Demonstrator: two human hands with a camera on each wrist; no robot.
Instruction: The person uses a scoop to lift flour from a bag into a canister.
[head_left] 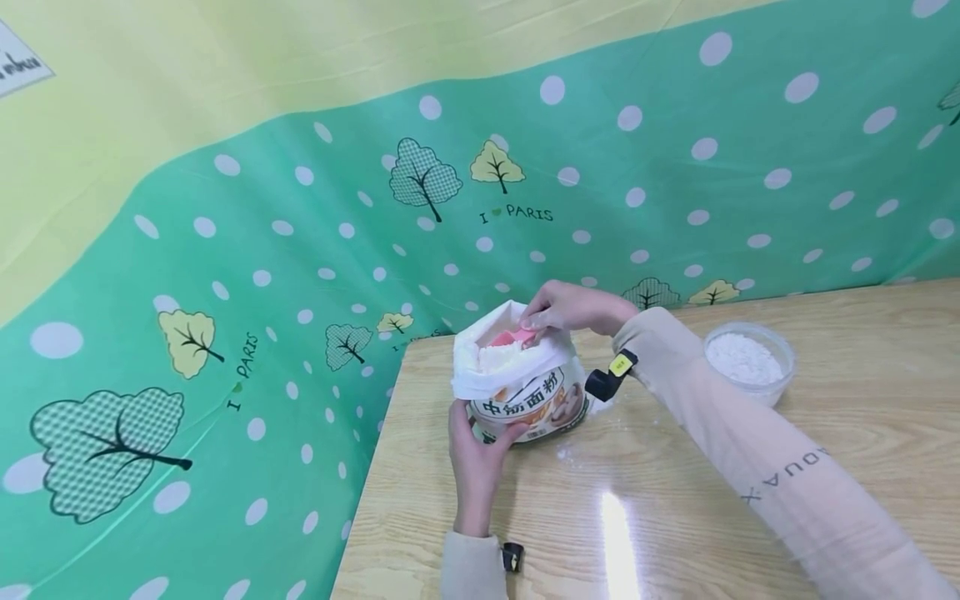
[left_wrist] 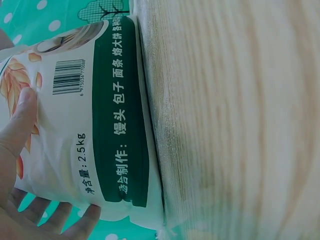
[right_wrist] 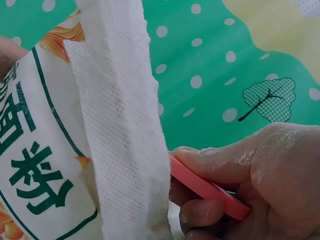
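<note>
A white flour bag (head_left: pixel 528 400) with green print stands on the wooden table, its top edge folded outward and white flour (head_left: pixel 498 357) showing inside. My left hand (head_left: pixel 477 467) holds the bag low at its left, the thumb across the printed front and the fingers around the side. Over the bag's mouth, my right hand (head_left: pixel 567 307) grips the handle of a red scoop (right_wrist: pixel 210 187). The scoop's other end dips inside the bag, partly hidden by the folded rim (right_wrist: pixel 125 120). White powder dusts the right thumb and the back of that hand.
A clear bowl (head_left: pixel 780 385) of white powder stands to the right, beyond my right forearm. Spilled powder (head_left: pixel 600 406) lies beside the bag on the wooden table (head_left: pixel 675 517). Behind the table hangs a green and yellow patterned cloth (head_left: pixel 600 167).
</note>
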